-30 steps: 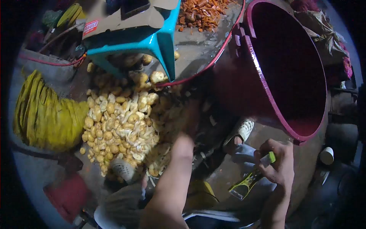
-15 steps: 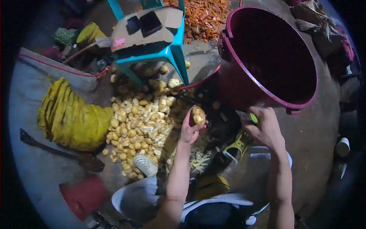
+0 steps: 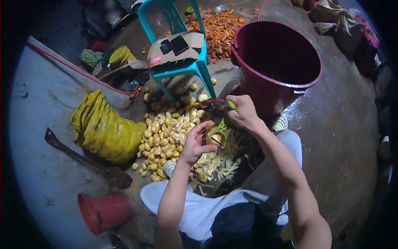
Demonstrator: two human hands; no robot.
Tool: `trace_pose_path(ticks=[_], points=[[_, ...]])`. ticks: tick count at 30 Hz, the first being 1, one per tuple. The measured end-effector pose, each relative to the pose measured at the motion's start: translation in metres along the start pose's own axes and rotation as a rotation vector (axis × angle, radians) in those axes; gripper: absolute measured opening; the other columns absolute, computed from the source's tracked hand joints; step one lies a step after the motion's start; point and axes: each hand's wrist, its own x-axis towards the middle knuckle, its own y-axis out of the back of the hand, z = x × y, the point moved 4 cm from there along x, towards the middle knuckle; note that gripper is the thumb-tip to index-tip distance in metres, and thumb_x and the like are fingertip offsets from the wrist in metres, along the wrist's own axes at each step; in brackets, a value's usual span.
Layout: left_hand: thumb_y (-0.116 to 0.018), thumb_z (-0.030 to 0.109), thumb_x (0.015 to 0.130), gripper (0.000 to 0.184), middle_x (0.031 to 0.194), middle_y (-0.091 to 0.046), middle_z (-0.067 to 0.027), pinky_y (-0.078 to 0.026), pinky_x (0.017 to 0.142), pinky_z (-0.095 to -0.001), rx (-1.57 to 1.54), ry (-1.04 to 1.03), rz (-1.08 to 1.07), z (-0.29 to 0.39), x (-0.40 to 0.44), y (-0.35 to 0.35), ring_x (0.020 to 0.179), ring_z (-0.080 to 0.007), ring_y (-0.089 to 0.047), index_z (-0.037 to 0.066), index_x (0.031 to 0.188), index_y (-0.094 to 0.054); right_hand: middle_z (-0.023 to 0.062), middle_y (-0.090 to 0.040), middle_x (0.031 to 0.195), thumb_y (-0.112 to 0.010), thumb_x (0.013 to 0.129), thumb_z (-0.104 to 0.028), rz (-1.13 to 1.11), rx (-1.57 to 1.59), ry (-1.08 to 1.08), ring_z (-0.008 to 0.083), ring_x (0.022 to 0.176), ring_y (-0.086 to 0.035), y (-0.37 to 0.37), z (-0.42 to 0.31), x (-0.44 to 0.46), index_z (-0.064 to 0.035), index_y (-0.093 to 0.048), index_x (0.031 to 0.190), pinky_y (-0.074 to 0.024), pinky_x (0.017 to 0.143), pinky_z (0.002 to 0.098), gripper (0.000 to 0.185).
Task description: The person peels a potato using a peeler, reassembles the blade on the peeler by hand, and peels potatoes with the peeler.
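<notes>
My left hand point(image 3: 195, 143) is closed around a potato point(image 3: 214, 140), its fingers curled behind the far side. A pale peeled patch shows on the potato. In my right hand point(image 3: 242, 111) is a green peeler point(image 3: 223, 127), gripped by the handle. The peeler's wide head lies over the potato, and its blade seems to touch the surface. Below both hands, pale peelings point(image 3: 224, 165) are strewn on the floor. A heap of potatoes point(image 3: 163, 139), some brown and some pale, spreads to the left of my left hand.
A large maroon tub point(image 3: 265, 89) stands ahead on the right. Beyond the heap, a teal chair point(image 3: 201, 68) carries cardboard with two dark objects. A yellow sack point(image 3: 107, 128), a long dark tool point(image 3: 83, 155) and a red bucket point(image 3: 105, 211) lie left. Orange scraps point(image 3: 219, 31) cover the floor behind.
My right hand has swung left from beside the tub and brought the peeler onto the potato. My left hand has turned with the potato. The whole view has shifted.
</notes>
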Motion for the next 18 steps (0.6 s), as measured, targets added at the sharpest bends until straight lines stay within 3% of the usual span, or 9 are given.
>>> trace_pose_path(ticks=[1, 8, 11, 12, 14, 16, 18], points=[[-0.087, 0.0, 0.057, 0.091, 0.128, -0.053, -0.0092, -0.042, 0.104, -0.0339, 0.003, -0.006, 0.019, -0.003, -0.007, 0.005, 0.119, -0.0193, -0.052, -0.003, 0.136, -0.042, 0.0213, -0.057, 0.067, -0.06, 0.063, -0.016, -0.009, 0.002, -0.031, 0.0421, 0.069, -0.059, -0.007, -0.005, -0.003, -0.0064, -0.06, 0.081, -0.0473, 0.061, 0.0491, 0.02], [-0.085, 0.0, 0.055, 0.092, 0.127, -0.055, -0.0117, -0.044, 0.102, -0.0344, -0.078, -0.113, 0.131, -0.019, -0.044, 0.005, 0.116, -0.0208, -0.055, -0.004, 0.136, -0.041, 0.0168, -0.063, 0.073, -0.068, 0.065, -0.026, -0.106, -0.068, 0.09, 0.0383, 0.07, -0.062, -0.022, -0.037, -0.007, -0.0146, -0.069, 0.092, -0.0507, 0.064, 0.0463, 0.03], [-0.086, 0.007, 0.055, 0.095, 0.123, -0.058, -0.0113, -0.046, 0.099, -0.0332, -0.153, -0.159, 0.033, -0.01, -0.048, -0.002, 0.112, -0.0209, -0.059, -0.004, 0.138, -0.04, 0.0171, -0.064, 0.073, -0.069, 0.068, -0.028, -0.132, -0.105, -0.176, 0.0376, 0.071, -0.064, -0.018, -0.006, 0.004, -0.0152, -0.071, 0.09, -0.0512, 0.066, 0.0463, 0.025], [-0.086, 0.007, 0.055, 0.095, 0.123, -0.058, -0.0113, -0.046, 0.099, -0.0332, -0.152, -0.165, 0.034, -0.007, -0.05, 0.001, 0.112, -0.0209, -0.059, -0.004, 0.138, -0.04, 0.018, -0.064, 0.072, -0.067, 0.068, -0.025, -0.064, -0.272, -0.121, 0.0387, 0.072, -0.064, -0.014, -0.004, 0.011, -0.0134, -0.07, 0.088, -0.0511, 0.066, 0.0468, 0.023], [-0.086, 0.008, 0.058, 0.093, 0.124, -0.058, -0.0113, -0.046, 0.099, -0.0333, -0.377, -0.105, -0.119, -0.006, -0.053, 0.001, 0.11, -0.0212, -0.06, -0.004, 0.138, -0.04, 0.019, -0.063, 0.071, -0.065, 0.068, -0.023, -0.012, -0.236, -0.17, 0.0397, 0.073, -0.063, -0.014, 0.008, 0.015, -0.0128, -0.069, 0.086, -0.0511, 0.067, 0.0476, 0.021], [-0.085, 0.009, 0.061, 0.091, 0.126, -0.057, -0.0117, -0.046, 0.099, -0.0339, -0.413, -0.138, -0.121, -0.01, -0.052, 0.004, 0.112, -0.022, -0.059, -0.005, 0.138, -0.039, 0.0196, -0.062, 0.071, -0.064, 0.068, -0.021, -0.058, -0.156, -0.142, 0.0405, 0.072, -0.063, -0.024, -0.005, 0.011, -0.0121, -0.068, 0.085, -0.051, 0.067, 0.048, 0.019], [-0.085, 0.013, 0.062, 0.092, 0.127, -0.056, -0.0137, -0.041, 0.106, -0.0376, -0.333, -0.186, 0.091, -0.014, -0.051, 0.011, 0.116, -0.0255, -0.057, -0.005, 0.139, -0.038, 0.0185, -0.063, 0.072, -0.067, 0.065, -0.022, -0.164, -0.128, -0.073, 0.0398, 0.072, -0.063, -0.031, -0.035, 0.003, -0.0125, -0.067, 0.082, -0.0521, 0.069, 0.0468, 0.02]])
